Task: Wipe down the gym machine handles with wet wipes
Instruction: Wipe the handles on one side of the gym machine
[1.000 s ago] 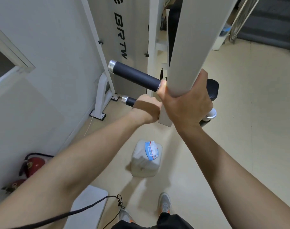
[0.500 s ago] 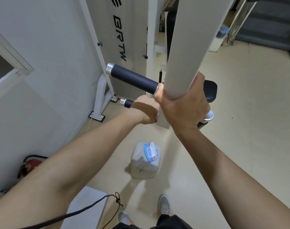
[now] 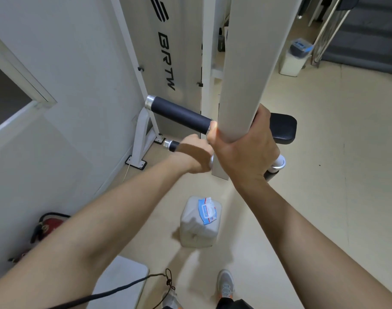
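Two hands (image 3: 196, 156) (image 3: 246, 150), three black handles (image 3: 179, 115) (image 3: 172, 145) (image 3: 269, 175), one white post (image 3: 246, 63), one wipe pack (image 3: 200, 221), two shoes (image 3: 226, 286) (image 3: 171, 299)

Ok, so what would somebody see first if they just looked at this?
Probably the big white post in the middle, with the right hand gripping it. Just left of it, the left hand wraps the lower black handle, under a longer black handle. On the floor below sits a pack of wet wipes.
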`<control>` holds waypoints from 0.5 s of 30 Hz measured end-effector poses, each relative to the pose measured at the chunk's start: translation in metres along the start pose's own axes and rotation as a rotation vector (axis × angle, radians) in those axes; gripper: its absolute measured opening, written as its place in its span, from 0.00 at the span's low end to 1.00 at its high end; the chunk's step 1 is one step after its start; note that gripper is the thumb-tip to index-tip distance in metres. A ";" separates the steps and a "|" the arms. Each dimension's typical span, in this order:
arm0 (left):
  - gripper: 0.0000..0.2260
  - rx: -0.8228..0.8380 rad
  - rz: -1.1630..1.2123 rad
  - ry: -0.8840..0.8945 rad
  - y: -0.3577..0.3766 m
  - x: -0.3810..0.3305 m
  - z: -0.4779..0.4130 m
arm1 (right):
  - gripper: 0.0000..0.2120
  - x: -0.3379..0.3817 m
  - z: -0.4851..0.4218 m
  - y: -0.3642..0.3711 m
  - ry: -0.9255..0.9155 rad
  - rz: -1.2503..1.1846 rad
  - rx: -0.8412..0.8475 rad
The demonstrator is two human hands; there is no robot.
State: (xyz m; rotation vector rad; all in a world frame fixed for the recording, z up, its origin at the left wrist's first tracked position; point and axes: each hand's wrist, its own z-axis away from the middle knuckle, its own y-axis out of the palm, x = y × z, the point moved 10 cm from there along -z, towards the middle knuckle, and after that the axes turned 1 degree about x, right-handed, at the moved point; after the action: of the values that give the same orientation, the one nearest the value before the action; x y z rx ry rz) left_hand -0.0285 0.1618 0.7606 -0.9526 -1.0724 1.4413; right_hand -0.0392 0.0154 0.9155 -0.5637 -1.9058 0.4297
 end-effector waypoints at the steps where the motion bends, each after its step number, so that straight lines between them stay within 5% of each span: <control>1: 0.21 -0.027 0.043 0.016 -0.001 -0.009 -0.001 | 0.37 0.000 0.000 -0.001 -0.010 0.004 0.000; 8: 0.08 -0.081 -0.249 -0.013 -0.012 0.056 0.029 | 0.35 0.002 0.010 -0.002 -0.041 0.012 0.013; 15: 0.12 -0.261 0.045 0.077 -0.023 0.036 0.063 | 0.36 0.002 0.010 -0.009 -0.072 0.035 -0.007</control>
State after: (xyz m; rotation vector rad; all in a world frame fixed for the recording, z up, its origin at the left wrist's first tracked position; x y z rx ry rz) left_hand -0.0867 0.1913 0.8004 -1.2144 -1.2073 1.3100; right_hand -0.0506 0.0088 0.9184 -0.5944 -1.9694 0.4720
